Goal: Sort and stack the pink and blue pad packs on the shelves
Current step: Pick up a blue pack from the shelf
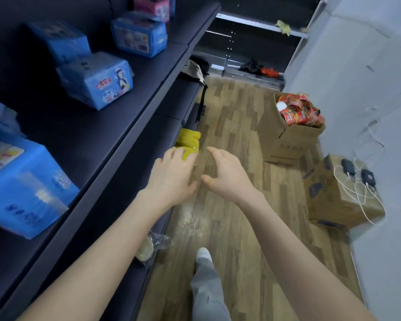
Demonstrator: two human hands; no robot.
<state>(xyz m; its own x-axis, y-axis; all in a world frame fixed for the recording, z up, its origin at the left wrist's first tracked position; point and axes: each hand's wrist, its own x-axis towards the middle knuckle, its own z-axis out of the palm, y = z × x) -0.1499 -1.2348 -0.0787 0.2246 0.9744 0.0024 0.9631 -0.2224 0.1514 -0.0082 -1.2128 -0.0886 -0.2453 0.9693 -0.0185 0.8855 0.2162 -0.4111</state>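
The aisle of wooden floor (229,107) runs between the dark shelf (83,135) on the left and the pale wall (368,89) on the right. It narrows where a cardboard box (285,140) of red packets and a second box (333,200) stand against the wall. The left grip (174,174) and right grip (227,174) reach out side by side over the floor, both spread loosely and holding nothing. The left fingertips overlap a yellow pack (188,137) on a lower shelf; I cannot tell whether they touch. The blue pad packs (97,79) lie scattered on the upper shelf, well left of both grips, one at the near edge. A pink pack (152,6) sits farthest back.
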